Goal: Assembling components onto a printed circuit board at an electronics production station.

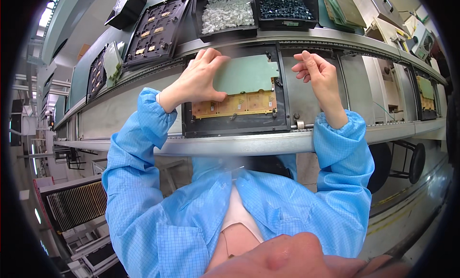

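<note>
My left hand [197, 81] grips a flat pale-green plate [247, 73] by its left end, fingers at the far edge and thumb at the near one. The plate has a notched right edge. It covers the far part of a yellow circuit board [235, 105], whose near strip shows. Whether the plate rests on the board, I cannot tell. Around the board is a black carrier frame [211, 126] with small dark clamps. My right hand [317, 73] is raised to the right of the carrier, fingers loosely curled and slightly apart, with nothing visible in them.
The carrier sits on a metal conveyor with a front rail [239, 146]. Beyond it are a bin of white parts [227, 13], a bin of dark parts [287, 5] and a black tray [155, 31]. Green plates [342, 9] lie far right; another loaded carrier [425, 93] stands further right.
</note>
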Tool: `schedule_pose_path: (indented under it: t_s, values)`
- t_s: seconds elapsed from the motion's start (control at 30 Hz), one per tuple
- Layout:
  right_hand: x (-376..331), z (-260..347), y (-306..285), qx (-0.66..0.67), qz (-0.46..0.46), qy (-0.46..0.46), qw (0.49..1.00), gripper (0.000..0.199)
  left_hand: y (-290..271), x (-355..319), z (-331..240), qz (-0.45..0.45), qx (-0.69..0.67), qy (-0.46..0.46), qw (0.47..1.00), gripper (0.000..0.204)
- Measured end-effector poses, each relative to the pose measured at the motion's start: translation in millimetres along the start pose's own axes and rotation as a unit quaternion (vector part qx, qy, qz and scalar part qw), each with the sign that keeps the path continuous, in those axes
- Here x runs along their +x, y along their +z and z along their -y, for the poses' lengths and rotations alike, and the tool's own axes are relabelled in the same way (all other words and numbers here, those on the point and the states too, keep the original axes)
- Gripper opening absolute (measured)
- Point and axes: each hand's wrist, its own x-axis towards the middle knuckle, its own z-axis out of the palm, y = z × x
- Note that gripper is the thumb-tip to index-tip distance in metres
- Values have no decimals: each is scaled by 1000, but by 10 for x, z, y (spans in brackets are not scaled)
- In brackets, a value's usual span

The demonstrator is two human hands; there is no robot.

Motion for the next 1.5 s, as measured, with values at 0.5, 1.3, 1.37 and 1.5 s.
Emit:
schedule_pose_path:
  t_s: [0.5, 1.3, 1.37, 1.5]
  values:
    - [-79, 19, -54, -4, 37, -1, 999, 41, 86, 64, -119, -7, -17, 3, 1000, 83]
    - [-220, 53, -226, -252, 135, -184, 941, 18, 32, -150, -58, -64, -48, 37, 996, 87]
    - [-206, 46, -249, -250, 141, -176, 942, 18, 40, -208, -37, -58, -45, 30, 997, 86]
    - [-187, -9, -276, -260, 144, -232, 926, 14, 84, -256, -19, -82, -75, 22, 994, 80]
